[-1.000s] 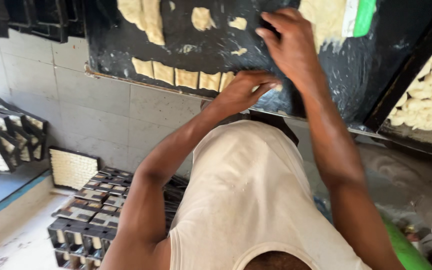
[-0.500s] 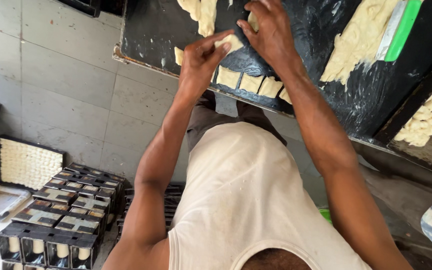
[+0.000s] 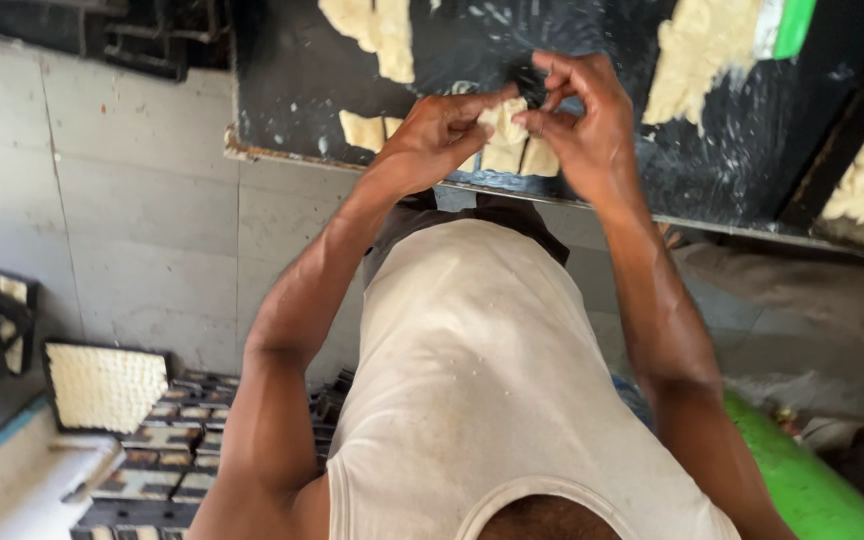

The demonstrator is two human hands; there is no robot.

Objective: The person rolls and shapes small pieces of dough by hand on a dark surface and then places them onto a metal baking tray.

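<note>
Between the two sets of fingertips, near the front edge of a dark work surface (image 3: 282, 90), sits a pale cream block of dough (image 3: 505, 135), one of a short row of similar pale dough pieces (image 3: 362, 130) lined up along that edge. Left hand (image 3: 439, 135): fingers curled inward, thumb and forefinger closed onto the left side of the block, knuckles raised toward the camera. Right hand (image 3: 580, 120): thumb and forefinger brought together in a pinch over the upper right corner of the same block, remaining fingers bent and held just above the surface; whether these lower fingers touch the dough cannot be told. Both hands thus grasp one piece, which rests on the surface rather than being lifted clear of it. Farther back on the dark surface lie larger irregular patches of the same pale dough (image 3: 372, 30), one at upper left and one at upper right (image 3: 702, 50), the latter beside a green and white strip (image 3: 787, 25). Both forearms extend down from the hands to a sleeveless off-white vest (image 3: 492, 400), dusted with pale marks. Below the surface edge runs a grey tiled wall (image 3: 112, 200). At lower left, on the floor, stand dark gridded moulds (image 3: 167, 470), and next to them a square tray filled with a pale textured mass (image 3: 102, 385). At lower right lies a bright green curved object (image 3: 802, 480).
</note>
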